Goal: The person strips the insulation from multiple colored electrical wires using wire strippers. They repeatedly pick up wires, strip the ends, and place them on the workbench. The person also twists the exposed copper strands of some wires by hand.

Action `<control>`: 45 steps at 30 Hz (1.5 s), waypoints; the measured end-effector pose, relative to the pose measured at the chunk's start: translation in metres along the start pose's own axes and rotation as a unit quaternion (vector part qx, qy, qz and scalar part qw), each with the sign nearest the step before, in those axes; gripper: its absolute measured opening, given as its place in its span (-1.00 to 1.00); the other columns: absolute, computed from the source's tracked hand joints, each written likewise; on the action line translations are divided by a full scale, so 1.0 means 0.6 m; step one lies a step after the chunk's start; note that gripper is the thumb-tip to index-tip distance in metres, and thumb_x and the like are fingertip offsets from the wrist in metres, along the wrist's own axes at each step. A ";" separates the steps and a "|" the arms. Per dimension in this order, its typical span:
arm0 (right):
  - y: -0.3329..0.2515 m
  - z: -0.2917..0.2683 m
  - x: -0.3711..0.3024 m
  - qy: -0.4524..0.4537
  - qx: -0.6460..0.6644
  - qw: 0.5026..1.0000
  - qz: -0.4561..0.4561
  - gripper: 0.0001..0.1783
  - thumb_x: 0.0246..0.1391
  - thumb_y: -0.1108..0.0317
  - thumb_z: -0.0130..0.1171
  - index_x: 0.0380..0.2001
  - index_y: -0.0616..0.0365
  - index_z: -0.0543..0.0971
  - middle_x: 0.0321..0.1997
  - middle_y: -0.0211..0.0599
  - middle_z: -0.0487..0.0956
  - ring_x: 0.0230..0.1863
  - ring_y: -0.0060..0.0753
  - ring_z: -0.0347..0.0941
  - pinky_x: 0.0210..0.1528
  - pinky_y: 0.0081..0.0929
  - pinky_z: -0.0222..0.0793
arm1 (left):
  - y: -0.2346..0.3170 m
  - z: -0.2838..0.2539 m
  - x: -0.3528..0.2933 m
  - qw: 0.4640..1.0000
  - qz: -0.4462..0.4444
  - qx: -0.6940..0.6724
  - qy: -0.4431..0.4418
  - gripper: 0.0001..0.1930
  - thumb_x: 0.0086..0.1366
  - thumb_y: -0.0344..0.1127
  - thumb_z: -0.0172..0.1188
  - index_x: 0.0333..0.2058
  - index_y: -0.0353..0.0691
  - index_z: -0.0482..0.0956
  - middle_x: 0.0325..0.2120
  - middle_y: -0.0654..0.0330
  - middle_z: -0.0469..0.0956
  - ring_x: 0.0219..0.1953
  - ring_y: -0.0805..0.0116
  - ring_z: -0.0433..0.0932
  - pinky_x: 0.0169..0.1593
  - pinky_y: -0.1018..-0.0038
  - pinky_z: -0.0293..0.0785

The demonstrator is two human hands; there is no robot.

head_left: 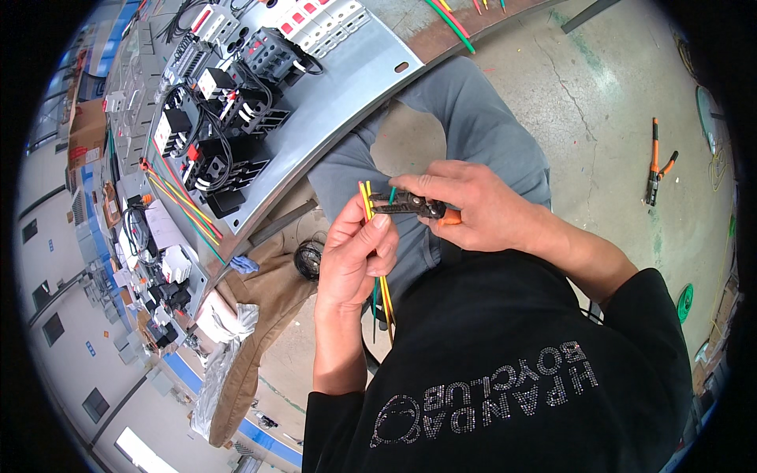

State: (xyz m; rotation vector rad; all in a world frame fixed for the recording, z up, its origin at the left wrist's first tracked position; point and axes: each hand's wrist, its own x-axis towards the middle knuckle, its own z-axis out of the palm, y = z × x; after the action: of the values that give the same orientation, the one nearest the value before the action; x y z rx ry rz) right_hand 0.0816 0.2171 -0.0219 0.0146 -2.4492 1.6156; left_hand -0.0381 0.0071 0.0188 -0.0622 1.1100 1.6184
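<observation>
My left hand (pixel 347 260) is closed around a few thin wires (pixel 385 293), yellow and green among them, whose ends stick up past the thumb and fingertips. Their lower lengths hang down beside my shirt. In my right hand (pixel 481 201) is a wire stripper (pixel 414 206) with a dark head and an orange handle. Its jaws reach left to the yellow wires just above my left thumb; whether they bite into one is too small to tell. A short green wire end (pixel 393 194) shows by the jaws. Both hands are above my lap.
A metal panel (pixel 347 94) carries black contactors (pixel 272 55), a row of white-and-red breakers (pixel 319 20) and black cables. Loose coloured wires (pixel 185 206) lie at its left. Orange-handled pliers (pixel 654 167) are on the floor at right. Beside my leg sits a black wire coil (pixel 309 258).
</observation>
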 end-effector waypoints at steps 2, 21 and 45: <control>-0.001 0.001 -0.001 0.000 0.012 1.000 0.003 -0.33 0.05 0.45 0.44 0.29 0.06 0.59 -0.38 -0.19 0.50 -0.38 -0.06 0.51 -0.28 -0.20 0.44 | 0.000 0.000 0.000 1.000 0.001 -0.001 -0.001 -0.79 0.59 -0.32 0.20 0.12 -0.11 0.56 -0.54 0.33 0.39 -0.65 0.67 0.13 -0.58 0.66 0.02; 0.007 0.011 -0.005 0.035 -0.024 0.999 0.004 -0.29 -0.08 0.54 0.34 0.24 -0.10 0.64 -0.40 -0.19 0.51 -0.42 0.04 0.56 -0.35 -0.10 0.51 | 0.008 0.007 0.000 0.999 -0.019 0.026 0.002 -0.81 0.63 -0.29 0.11 0.01 -0.26 0.59 -0.56 0.32 0.38 -0.67 0.65 0.10 -0.61 0.63 0.01; 0.003 -0.009 0.082 -0.004 0.456 0.878 0.146 -0.48 0.27 0.35 0.37 0.27 0.19 0.57 -0.29 -0.51 0.61 -0.42 -0.75 0.48 -0.50 -0.70 0.29 | -0.002 0.009 -0.002 0.998 -0.041 0.028 -0.038 -0.75 0.64 -0.22 0.12 0.01 -0.32 0.55 -0.57 0.34 0.35 -0.66 0.65 0.10 -0.58 0.63 0.03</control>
State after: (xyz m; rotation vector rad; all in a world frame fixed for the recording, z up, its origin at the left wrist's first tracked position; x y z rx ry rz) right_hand 0.0339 0.2279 -0.0129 -0.2100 -1.5054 2.7375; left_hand -0.0341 0.0101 0.0219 -0.0088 1.0799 1.5043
